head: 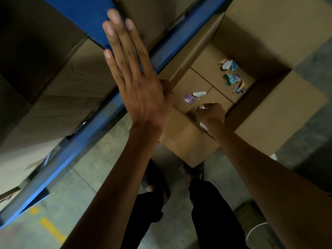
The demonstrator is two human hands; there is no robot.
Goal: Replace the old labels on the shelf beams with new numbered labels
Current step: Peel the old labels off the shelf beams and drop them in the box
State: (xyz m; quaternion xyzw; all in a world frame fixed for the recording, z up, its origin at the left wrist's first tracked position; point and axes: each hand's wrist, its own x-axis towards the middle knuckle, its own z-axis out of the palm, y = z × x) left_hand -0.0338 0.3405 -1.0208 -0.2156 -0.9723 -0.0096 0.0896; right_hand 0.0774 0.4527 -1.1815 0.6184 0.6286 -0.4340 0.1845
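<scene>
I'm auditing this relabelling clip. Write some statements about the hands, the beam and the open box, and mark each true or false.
1. The left hand lies flat and open against the blue shelf beam. True.
2. The open cardboard box on the floor is completely empty. False: torn label scraps and a purple label lie on its bottom.
3. The right hand is over the open box, fingers closed on a small scrap of paper. True.
4. Both hands are pressing on the beam. False: only the left one touches it.
5. The shelf beam is red. False: it is blue.
</scene>
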